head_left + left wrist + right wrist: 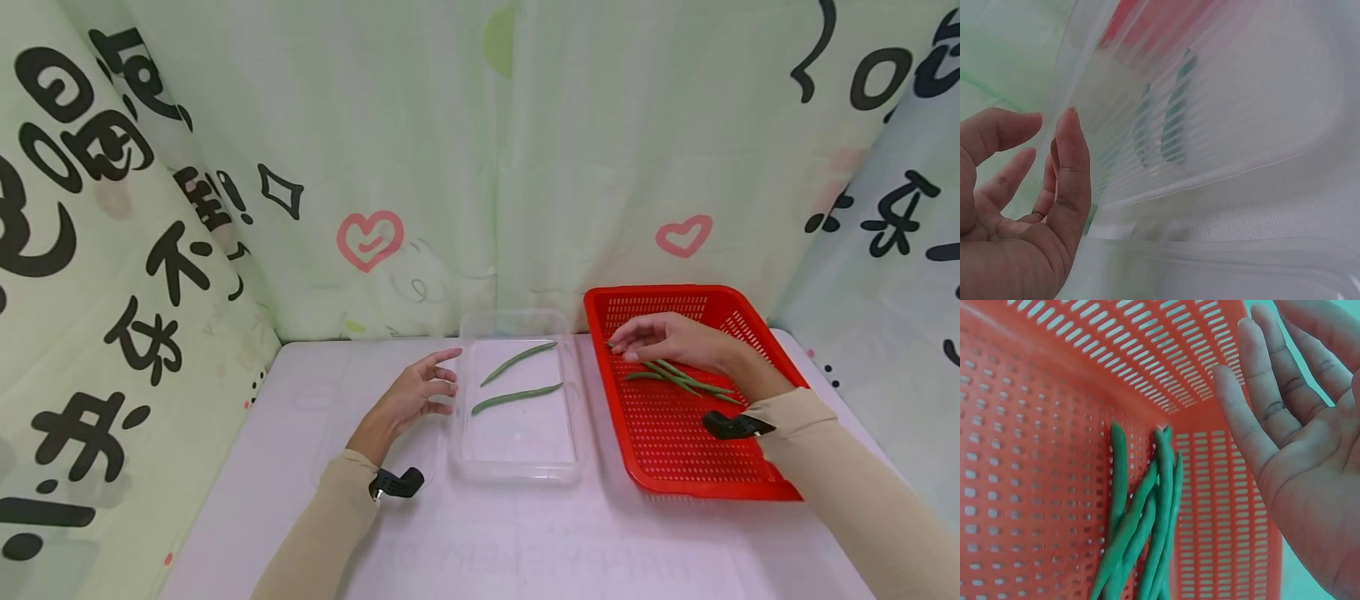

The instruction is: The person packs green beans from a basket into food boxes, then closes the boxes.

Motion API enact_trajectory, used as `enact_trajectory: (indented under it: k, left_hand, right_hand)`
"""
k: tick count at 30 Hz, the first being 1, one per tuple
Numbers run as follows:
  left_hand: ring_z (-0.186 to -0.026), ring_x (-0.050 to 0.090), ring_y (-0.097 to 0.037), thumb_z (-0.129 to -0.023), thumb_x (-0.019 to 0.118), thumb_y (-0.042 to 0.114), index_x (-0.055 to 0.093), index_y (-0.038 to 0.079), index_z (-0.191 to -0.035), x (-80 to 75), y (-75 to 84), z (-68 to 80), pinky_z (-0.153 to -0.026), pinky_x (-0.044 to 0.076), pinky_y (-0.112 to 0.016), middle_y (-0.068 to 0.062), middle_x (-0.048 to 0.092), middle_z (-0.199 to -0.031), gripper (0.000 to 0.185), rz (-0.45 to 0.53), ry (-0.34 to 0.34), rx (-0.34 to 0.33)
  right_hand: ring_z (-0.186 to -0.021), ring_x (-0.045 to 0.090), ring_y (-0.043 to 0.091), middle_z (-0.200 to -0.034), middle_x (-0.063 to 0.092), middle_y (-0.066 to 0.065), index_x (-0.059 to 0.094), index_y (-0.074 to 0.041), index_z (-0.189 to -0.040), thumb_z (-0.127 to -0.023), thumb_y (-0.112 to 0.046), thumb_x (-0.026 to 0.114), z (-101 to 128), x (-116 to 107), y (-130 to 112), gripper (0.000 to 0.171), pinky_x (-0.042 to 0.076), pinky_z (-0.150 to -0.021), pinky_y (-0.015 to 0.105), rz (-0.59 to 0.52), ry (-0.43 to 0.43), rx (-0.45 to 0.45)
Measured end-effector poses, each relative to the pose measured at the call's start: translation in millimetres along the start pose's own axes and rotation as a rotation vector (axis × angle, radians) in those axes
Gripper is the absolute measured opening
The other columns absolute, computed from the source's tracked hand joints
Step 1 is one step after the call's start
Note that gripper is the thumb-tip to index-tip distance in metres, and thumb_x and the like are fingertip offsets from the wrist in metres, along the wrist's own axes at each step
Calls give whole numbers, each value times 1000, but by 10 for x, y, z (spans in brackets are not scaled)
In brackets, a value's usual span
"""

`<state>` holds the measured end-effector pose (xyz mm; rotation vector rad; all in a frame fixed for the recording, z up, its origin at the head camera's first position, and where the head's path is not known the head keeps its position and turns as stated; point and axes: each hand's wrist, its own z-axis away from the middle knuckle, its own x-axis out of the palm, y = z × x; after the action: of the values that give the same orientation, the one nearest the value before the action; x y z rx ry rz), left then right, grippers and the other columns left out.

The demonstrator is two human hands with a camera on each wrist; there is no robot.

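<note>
A red perforated basket (667,450) at the right holds several green beans (678,379) (1147,512). My right hand (660,337) (1291,431) hovers over them, fingers straight, holding nothing. A clear plastic tray (517,467) (1222,187) in the middle contains two green beans (517,397) (519,360), blurred through the wall in the left wrist view (1172,125). My left hand (420,392) (1029,187) rests beside the tray's left wall with relaxed fingers, empty.
A white table (480,542) carries both containers. Pale green printed curtains (450,167) close in the back and both sides. A clear lid (352,392) seems to lie flat under my left hand.
</note>
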<state>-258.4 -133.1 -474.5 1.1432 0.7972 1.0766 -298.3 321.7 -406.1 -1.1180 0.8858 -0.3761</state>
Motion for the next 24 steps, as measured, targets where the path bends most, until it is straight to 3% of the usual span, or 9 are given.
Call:
enact_trajectory:
  k: [10, 15, 21, 24]
  left_hand:
    - [-92, 60, -21, -92, 65, -2, 49, 21, -151, -5, 16, 9, -72, 61, -33, -9, 54, -110, 66, 11, -11, 6]
    - [-91, 60, -20, -92, 65, -3, 52, 24, -149, -11, 20, 13, -72, 61, -33, -9, 54, -109, 64, 22, -9, 7]
    - [-91, 60, -20, -93, 65, -2, 46, 19, -154, -9, 10, 12, -73, 61, -34, -8, 54, -109, 67, 17, -12, 5]
    - [-92, 60, -20, -93, 65, -2, 46, 19, -154, -5, 6, 17, -73, 61, -34, -8, 54, -109, 67, 10, -9, 3]
  right_hand:
    - [-106, 70, 23, -124, 67, 23, 58, 6, -134, -96, -13, 70, 67, -64, 90, 44, 58, -91, 30, 14, 35, 48]
    - [-106, 70, 30, -127, 62, 32, 55, 9, -135, -95, -11, 71, 71, -93, 142, 48, 58, -92, 34, 9, 49, 48]
    - [-111, 65, 40, -130, 60, 33, 58, 5, -135, -93, -13, 73, 86, -86, 172, 48, 58, -94, 38, 6, 69, 89]
    - [-111, 65, 38, -131, 60, 33, 59, 2, -135, -92, -15, 74, 94, -90, 203, 48, 57, -95, 40, 22, 74, 106]
